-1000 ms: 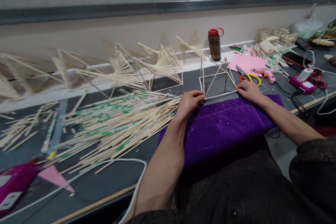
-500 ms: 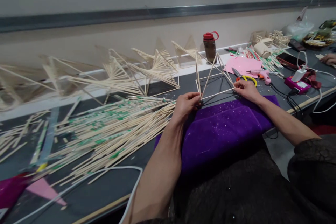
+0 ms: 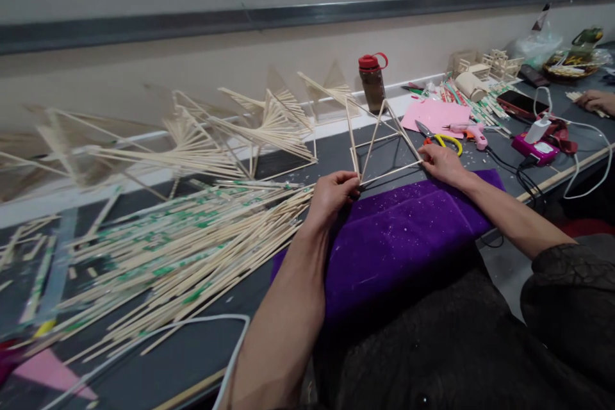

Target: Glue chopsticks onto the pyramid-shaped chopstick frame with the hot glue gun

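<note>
A frame of thin wooden sticks (image 3: 391, 172) stands on the dark table between my hands, with triangular sides rising from its base. My left hand (image 3: 336, 195) pinches its near left corner, fingertips closed on the stick ends. At the near right corner, my right hand (image 3: 442, 164) grips the other end of the front base stick. Below the frame, a purple cloth (image 3: 403, 237) dotted with pale specks covers the table edge and hangs towards my lap. Yellow-handled scissors (image 3: 446, 143) and a pink glue gun (image 3: 475, 134) lie just beyond my right hand.
Loose wooden sticks (image 3: 192, 262) spread across the left. Fan-shaped stick models (image 3: 269, 128) stand along the wall beside a red-capped bottle (image 3: 373, 84). A purple power block (image 3: 535, 149) with cables sits right. Another person's hand (image 3: 598, 102) shows at the far right.
The view has swung slightly right, so things appear shifted left. Both hands keep their hold on the stick frame, with little other visible change.
</note>
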A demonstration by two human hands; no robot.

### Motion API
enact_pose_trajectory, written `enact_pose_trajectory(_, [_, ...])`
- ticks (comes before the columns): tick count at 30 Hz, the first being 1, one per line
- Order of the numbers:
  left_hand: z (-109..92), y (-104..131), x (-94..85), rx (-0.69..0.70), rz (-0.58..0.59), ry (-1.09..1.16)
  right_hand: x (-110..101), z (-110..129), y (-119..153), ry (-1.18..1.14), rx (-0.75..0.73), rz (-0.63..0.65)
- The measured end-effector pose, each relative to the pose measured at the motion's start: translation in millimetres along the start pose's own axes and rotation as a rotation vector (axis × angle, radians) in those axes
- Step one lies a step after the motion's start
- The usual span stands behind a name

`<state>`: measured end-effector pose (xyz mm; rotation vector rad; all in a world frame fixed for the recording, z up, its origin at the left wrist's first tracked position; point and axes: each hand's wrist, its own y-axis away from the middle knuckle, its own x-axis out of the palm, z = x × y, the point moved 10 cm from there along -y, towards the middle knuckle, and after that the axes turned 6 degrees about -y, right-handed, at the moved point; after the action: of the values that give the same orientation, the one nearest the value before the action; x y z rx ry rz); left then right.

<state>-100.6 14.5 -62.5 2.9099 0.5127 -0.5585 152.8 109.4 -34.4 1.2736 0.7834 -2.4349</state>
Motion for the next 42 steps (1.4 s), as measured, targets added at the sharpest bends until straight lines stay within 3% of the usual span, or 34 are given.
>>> enact_pose_trajectory(8, [5, -2, -4.4, -0.037, -0.040, -0.050, -22, -3, 0, -0.006, 0.012, -0.118])
enact_pose_trajectory(14, [8, -2, -4.9, -0.049, -0.038, -0.058, -27, -17, -39, 0.075, 0.110, 0.034])
enact_pose_trajectory(21, [9, -1, -6.2, -0.051, -0.037, -0.073, 17, 9, -72, 0.306, -0.031, 0.273])
enact_pose_trajectory(25, [9, -1, -6.0, -0.042, -0.037, -0.097, 25, 11, -78, 0.360, 0.017, 0.286])
enact_pose_trajectory(28, [8, -1, -5.0, -0.045, -0.034, -0.105, 2, 4, -90, 0.337, 0.048, 0.167])
enact_pose_trajectory(32, [8, -1, -4.1, -0.051, -0.034, -0.111, -67, -22, -103, 0.110, 0.149, -0.221])
enact_pose_trajectory(34, [7, -1, -4.3, -0.052, -0.036, -0.120, -87, -32, -102, -0.014, 0.159, -0.337])
enact_pose_trajectory(36, [7, -1, -4.7, -0.051, -0.038, -0.127, -77, -28, -104, -0.085, 0.093, -0.229])
enact_pose_trajectory(39, [7, 0, -5.3, -0.055, -0.038, -0.117, -27, -7, -102, -0.040, -0.038, 0.113])
enact_pose_trajectory(42, [8, 0, -6.7, -0.049, -0.043, -0.111, 16, 4, -100, 0.133, -0.054, 0.299])
